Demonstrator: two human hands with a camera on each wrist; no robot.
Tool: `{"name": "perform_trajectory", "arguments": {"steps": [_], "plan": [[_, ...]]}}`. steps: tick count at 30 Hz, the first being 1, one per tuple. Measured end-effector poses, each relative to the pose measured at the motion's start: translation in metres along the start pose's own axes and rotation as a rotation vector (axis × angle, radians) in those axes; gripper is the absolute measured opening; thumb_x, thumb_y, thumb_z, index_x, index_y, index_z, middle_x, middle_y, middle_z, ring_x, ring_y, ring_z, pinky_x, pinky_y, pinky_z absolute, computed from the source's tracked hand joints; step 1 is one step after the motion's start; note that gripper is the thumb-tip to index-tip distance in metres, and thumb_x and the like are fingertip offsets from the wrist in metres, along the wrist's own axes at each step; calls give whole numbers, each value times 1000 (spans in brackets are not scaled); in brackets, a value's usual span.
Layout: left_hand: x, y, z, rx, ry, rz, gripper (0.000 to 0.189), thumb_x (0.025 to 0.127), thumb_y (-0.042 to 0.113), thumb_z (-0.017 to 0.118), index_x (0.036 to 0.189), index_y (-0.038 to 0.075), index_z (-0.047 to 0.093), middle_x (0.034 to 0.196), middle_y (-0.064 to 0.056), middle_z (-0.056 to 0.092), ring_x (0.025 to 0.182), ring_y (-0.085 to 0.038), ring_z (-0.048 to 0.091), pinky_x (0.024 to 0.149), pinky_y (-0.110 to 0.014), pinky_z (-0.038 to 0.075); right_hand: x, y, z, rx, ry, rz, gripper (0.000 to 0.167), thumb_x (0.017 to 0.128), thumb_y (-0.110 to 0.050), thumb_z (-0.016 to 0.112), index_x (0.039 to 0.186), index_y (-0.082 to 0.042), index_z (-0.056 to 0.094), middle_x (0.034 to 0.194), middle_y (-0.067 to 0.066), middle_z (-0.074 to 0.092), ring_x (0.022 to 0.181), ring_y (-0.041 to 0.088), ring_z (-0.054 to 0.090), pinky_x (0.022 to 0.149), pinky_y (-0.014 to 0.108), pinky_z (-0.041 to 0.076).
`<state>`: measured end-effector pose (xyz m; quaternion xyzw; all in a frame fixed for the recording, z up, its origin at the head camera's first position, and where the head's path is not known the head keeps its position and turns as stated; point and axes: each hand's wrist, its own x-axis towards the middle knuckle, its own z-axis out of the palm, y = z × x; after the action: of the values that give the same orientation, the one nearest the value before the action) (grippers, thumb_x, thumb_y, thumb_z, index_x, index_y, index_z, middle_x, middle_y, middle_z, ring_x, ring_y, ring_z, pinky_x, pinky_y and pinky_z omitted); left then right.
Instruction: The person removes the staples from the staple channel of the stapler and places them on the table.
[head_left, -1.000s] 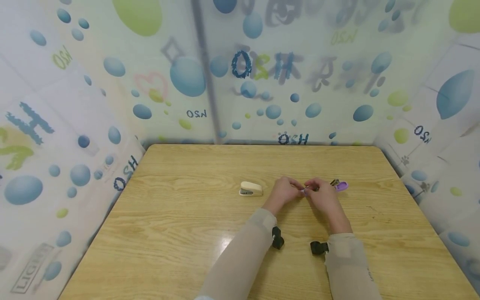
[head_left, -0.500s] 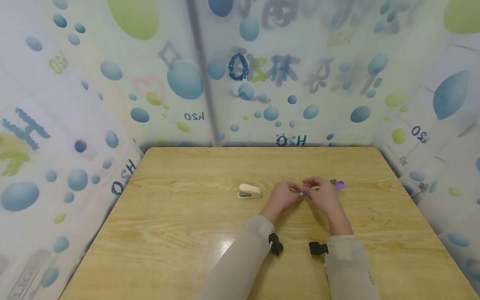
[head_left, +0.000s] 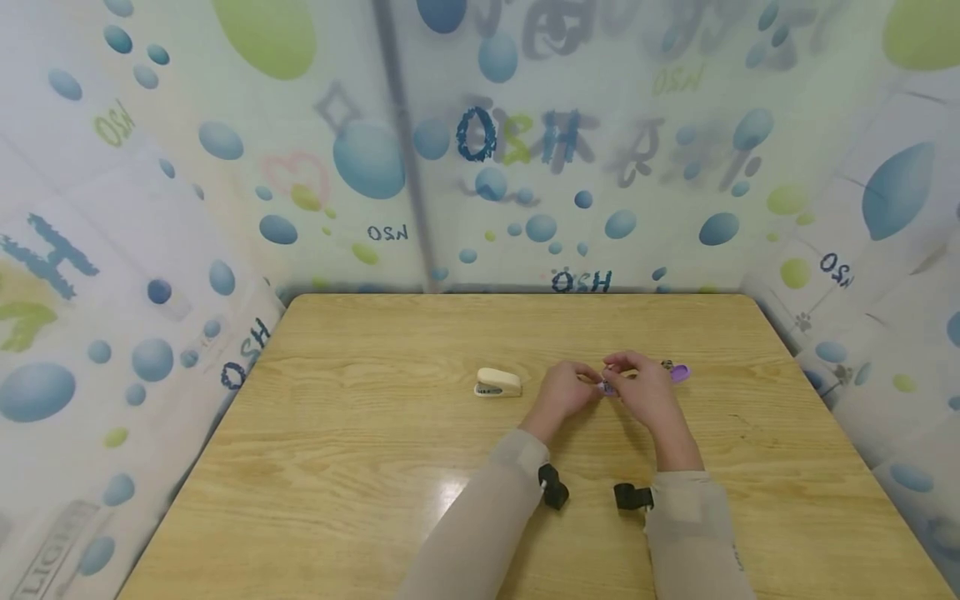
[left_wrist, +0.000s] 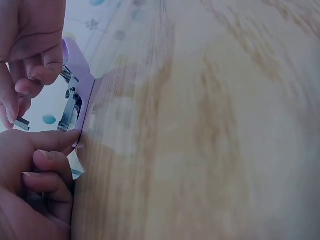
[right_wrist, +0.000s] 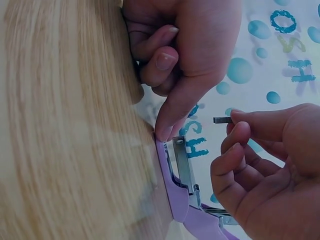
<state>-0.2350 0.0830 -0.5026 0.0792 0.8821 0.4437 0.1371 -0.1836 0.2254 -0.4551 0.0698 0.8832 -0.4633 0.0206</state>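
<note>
A purple stapler [right_wrist: 172,195] lies on the table, swung wide apart so its metal staple channel shows in both wrist views. My left hand [head_left: 567,390] holds the front end of its base between thumb and finger, the other fingers curled. Between thumb and forefinger, my right hand [head_left: 645,383] pinches a short grey strip of staples [right_wrist: 222,120]. In the right wrist view that strip is apart from the channel. The head view shows the stapler's purple back end [head_left: 679,373] beyond the right hand; much of the rest is hidden by my hands.
A cream stapler [head_left: 498,382] sits on the wooden table [head_left: 360,467] to the left of my left hand. Patterned cloth walls [head_left: 345,250] close off the table's back and both sides.
My right fingers have lifted slightly up and away from my left fingertips, with the staple strip. The left hand stays at the purple stapler. The head view has shifted a little.
</note>
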Motion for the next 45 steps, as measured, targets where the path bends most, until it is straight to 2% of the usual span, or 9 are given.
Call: {"name": "perform_trajectory", "arguments": {"steps": [3, 7, 10, 15, 19, 24, 28, 32, 45], "plan": [[0, -1, 0, 5, -1, 17, 17, 95, 24, 80, 110, 19, 84, 126, -3, 79, 110, -15, 71, 93, -33, 59, 0, -1, 0, 4, 7, -4, 33, 110, -19, 59, 138, -2, 65, 127, 21, 66, 99, 31, 70, 75, 29, 54], [-6, -3, -5, -62, -56, 15, 29, 97, 24, 77, 123, 12, 78, 96, -8, 80, 73, -12, 66, 65, -26, 53, 0, -1, 0, 17, 3, -10, 33, 110, -19, 59, 138, -2, 65, 127, 21, 66, 97, 30, 70, 74, 30, 54], [-18, -5, -15, -102, -104, 9, 32, 100, 27, 74, 127, 9, 74, 79, -7, 72, 57, -13, 58, 53, -25, 47, 0, -2, 0, 21, 1, -9, 34, 109, -19, 60, 138, -2, 65, 127, 19, 66, 95, 28, 71, 74, 30, 55], [-42, -6, -45, -110, -73, 37, 25, 104, 29, 69, 121, 13, 78, 79, -4, 70, 57, -12, 58, 51, -25, 46, 0, -5, 4, 66, -4, -4, 35, 109, -19, 60, 139, -2, 64, 128, 19, 65, 95, 28, 72, 76, 30, 59], [-54, -13, -68, -140, -16, 50, 29, 105, 29, 67, 126, 11, 76, 66, -1, 61, 51, -12, 51, 48, -25, 42, 1, -8, 8, 89, -5, 7, 34, 108, -18, 61, 137, -1, 64, 125, 17, 65, 87, 22, 69, 73, 26, 57], [-64, -27, -93, -196, 63, 69, 32, 106, 27, 67, 129, 7, 74, 64, -1, 57, 52, -13, 47, 49, -27, 40, 1, -9, 14, 88, -3, 19, 31, 108, -17, 61, 135, -1, 65, 122, 16, 66, 84, 19, 67, 71, 24, 56], [-67, -36, -108, -168, 157, 103, 30, 105, 24, 68, 127, 6, 75, 67, -1, 56, 52, -12, 45, 49, -26, 38, 1, -11, 18, 100, -13, 11, 30, 108, -15, 61, 134, 0, 65, 120, 17, 66, 87, 23, 69, 74, 29, 58], [-68, -41, -118, -127, 218, 117, 28, 103, 20, 71, 126, 4, 75, 66, 1, 55, 50, -11, 42, 48, -26, 36, 1, -13, 18, 106, -30, 22, 29, 108, -13, 60, 133, 1, 65, 119, 17, 66, 88, 24, 70, 76, 32, 60], [-69, -36, -121, -145, 179, 132, 31, 102, 22, 72, 127, 3, 74, 69, 1, 57, 52, -12, 44, 49, -25, 38, 1, -16, 3, 113, -14, -19, 30, 108, -10, 59, 135, 3, 63, 124, 21, 64, 90, 27, 70, 76, 31, 62]]}}
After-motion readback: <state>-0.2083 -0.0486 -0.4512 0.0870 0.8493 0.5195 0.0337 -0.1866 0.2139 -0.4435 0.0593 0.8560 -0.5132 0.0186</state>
